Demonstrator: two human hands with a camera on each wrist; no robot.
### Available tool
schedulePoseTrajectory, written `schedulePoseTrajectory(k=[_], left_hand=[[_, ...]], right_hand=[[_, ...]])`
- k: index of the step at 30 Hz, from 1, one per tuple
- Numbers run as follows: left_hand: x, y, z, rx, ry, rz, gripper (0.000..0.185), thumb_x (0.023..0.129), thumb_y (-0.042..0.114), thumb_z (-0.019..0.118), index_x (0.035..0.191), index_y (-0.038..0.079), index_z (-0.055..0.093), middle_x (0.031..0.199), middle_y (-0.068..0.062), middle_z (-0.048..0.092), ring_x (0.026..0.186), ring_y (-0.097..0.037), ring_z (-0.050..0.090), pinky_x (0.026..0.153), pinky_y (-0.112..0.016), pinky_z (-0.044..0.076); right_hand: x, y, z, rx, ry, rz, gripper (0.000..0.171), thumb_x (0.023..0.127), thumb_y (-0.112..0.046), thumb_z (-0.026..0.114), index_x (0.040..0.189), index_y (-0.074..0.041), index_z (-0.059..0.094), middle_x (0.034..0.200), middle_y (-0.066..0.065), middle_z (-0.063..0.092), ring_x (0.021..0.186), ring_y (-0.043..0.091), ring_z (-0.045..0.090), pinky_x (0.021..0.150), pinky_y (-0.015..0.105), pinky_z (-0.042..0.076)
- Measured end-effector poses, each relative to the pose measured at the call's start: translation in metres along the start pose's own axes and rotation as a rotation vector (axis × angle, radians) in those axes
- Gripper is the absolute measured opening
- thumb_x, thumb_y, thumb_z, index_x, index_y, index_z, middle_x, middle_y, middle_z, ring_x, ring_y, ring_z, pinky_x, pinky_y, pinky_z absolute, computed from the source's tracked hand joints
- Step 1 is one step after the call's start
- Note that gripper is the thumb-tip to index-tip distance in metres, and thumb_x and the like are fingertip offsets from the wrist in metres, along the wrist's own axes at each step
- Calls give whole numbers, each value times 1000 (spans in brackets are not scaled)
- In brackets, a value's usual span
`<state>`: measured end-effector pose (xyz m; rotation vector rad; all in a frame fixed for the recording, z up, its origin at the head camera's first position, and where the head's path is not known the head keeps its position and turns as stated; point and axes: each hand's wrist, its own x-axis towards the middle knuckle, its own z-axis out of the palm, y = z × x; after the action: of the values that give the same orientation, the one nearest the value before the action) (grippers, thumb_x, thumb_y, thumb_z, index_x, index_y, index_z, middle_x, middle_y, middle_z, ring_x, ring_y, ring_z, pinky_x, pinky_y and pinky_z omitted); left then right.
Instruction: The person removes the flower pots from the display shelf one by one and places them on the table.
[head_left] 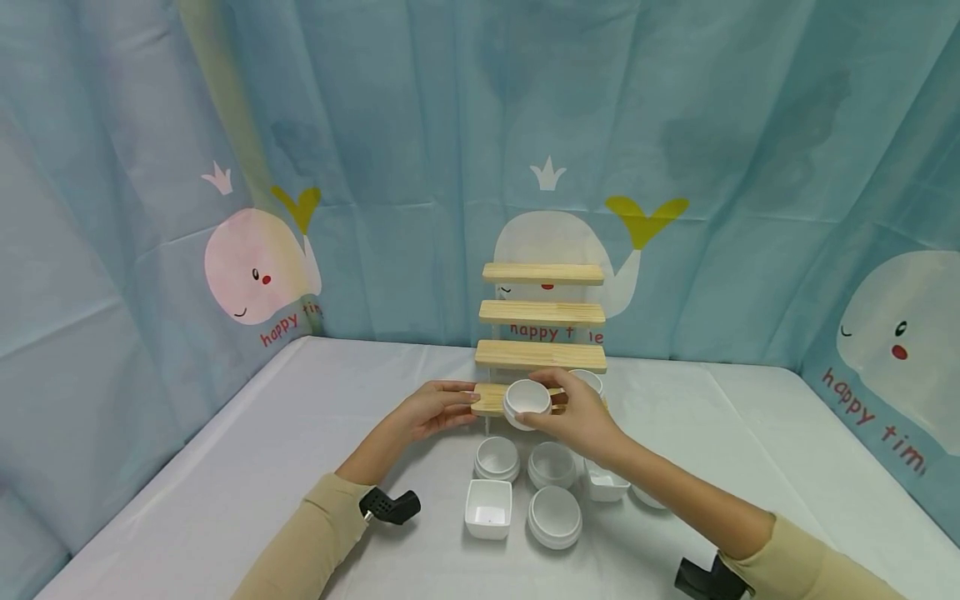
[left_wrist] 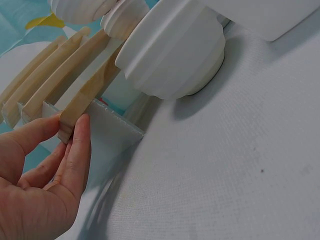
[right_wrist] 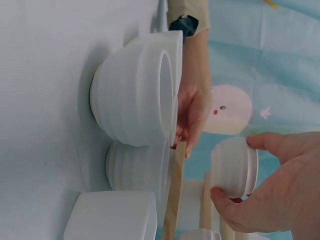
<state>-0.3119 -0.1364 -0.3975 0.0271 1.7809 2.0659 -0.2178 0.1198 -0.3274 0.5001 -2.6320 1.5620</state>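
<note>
My left hand [head_left: 438, 408] pinches the left end of the lowest wooden shelf [head_left: 491, 400] of a tiered stand; in the left wrist view its thumb and fingers close on the board's end. Between thumb and fingers, my right hand [head_left: 581, 417] grips a small round white pot [right_wrist: 234, 166] by its sides. In the head view that pot [head_left: 527, 402] appears in front of the lowest shelf, its opening facing up; whether it touches the board I cannot tell. Another white pot [head_left: 587, 381] shows behind the right hand, at the shelf's right part, partly hidden.
In front of the stand are several white pots: round ones [head_left: 555, 517] and a square one [head_left: 488, 508], with another square pot [head_left: 606, 483] partly under the right forearm. Three higher wooden shelves [head_left: 542, 313] rise behind. A whale-printed blue curtain [head_left: 420, 167] surrounds the white table [head_left: 360, 375].
</note>
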Motion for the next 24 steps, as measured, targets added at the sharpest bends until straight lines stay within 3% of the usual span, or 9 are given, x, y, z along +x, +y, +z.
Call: schedulePoseTrajectory(k=[24], left_hand=[[-1, -1, 0, -3, 4, 2, 51, 105, 1, 63, 151, -13, 45, 111, -13, 69, 87, -13, 74, 80, -23, 66]], right_hand=[[-25, 3, -23, 86, -32, -22, 60, 88, -12, 87, 141, 1, 61, 136, 20, 63, 112, 30, 70, 83, 26, 64]])
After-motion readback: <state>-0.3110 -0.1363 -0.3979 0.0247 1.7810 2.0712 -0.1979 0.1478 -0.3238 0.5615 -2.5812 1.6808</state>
